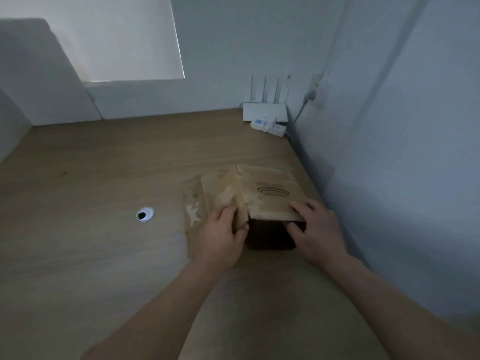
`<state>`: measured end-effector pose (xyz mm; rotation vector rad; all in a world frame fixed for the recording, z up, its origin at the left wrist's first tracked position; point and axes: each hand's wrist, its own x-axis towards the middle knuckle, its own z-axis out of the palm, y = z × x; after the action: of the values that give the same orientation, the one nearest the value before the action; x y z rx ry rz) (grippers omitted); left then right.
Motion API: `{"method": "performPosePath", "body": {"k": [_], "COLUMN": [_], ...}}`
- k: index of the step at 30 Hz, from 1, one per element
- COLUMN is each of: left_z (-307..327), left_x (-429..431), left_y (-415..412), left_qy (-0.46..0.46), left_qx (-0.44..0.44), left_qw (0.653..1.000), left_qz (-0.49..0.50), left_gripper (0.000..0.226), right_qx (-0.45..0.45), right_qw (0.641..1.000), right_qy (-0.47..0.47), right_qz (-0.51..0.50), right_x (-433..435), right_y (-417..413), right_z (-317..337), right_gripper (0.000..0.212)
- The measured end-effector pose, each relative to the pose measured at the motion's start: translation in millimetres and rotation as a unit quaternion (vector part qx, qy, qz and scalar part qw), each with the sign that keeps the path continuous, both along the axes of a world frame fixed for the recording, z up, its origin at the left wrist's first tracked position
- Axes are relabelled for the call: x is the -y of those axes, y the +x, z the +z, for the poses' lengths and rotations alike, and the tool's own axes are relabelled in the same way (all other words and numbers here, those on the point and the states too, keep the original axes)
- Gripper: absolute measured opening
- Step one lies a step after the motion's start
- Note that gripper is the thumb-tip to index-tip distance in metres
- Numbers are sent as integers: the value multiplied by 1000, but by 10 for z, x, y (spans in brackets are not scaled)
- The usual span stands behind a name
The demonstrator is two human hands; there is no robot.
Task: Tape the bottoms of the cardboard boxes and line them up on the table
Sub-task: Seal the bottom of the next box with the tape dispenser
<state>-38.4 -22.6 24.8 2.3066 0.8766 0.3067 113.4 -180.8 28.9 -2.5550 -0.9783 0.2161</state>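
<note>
Left grip (220,237) and right grip (317,235) each grasping a cardboard box (270,196) flap, wall (389,152) close at right, router (265,115) beyond

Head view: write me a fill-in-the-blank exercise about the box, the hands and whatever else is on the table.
1. The left hand and the right hand both grip the cardboard box, which lies on the ___ side of the table.
2. The round cable hole sits to the box's ___.
3. The white router stands against the wall in the table's far right ___.

Missing words: right; left; corner.
</note>
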Motion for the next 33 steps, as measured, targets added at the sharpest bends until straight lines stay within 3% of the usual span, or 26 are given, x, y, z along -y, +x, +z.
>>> {"method": "performPosePath", "body": {"k": [4, 9, 13, 16, 18, 21, 22, 25, 29, 33], "left_z": [368, 721, 757, 552, 327, 47, -2, -23, 46, 58], "left_x": [89, 151, 196, 283, 388, 531, 557, 609, 673, 762], "left_y": [-506, -1185, -1610, -1824, -1937, -2036, -2039, -1963, -1841, -1861], "left_qy": [56, 16, -75, -90, -109, -131, -133, -119, -124, -123], "left_qx": [51, 48, 21, -39, -83, -105, -101, -101, -107, -107], "left_qw": [996, 998, 995, 992, 987, 979, 978, 976, 966, 970], "left_qz": [39, 44, 64, 76, 87, 113, 127, 154, 200, 178], "left_gripper": [18, 13, 12, 10, 9, 5, 4, 4, 8, 28], "right_qx": [65, 33, -39, -91, -132, -192, -206, -207, -174, -219], "right_qw": [991, 993, 999, 995, 990, 981, 978, 973, 983, 964], "right_qy": [116, 109, 3, -46, -54, -24, 8, 81, -20, -51], "right_qz": [27, 7, -13, 1, 11, -14, -35, -60, 53, 141], "right_x": [35, 106, 80, 55, 104, 234, 281, 405, 436, 402], "right_y": [-511, -1012, -1253, -1432, -1542, -1654, -1662, -1652, -1690, -1655], "right_z": [258, 682, 865, 731, 532, 318, 286, 240, 208, 231], "right_gripper": [35, 8, 22, 18, 23, 54, 55, 31, 28, 17]}}
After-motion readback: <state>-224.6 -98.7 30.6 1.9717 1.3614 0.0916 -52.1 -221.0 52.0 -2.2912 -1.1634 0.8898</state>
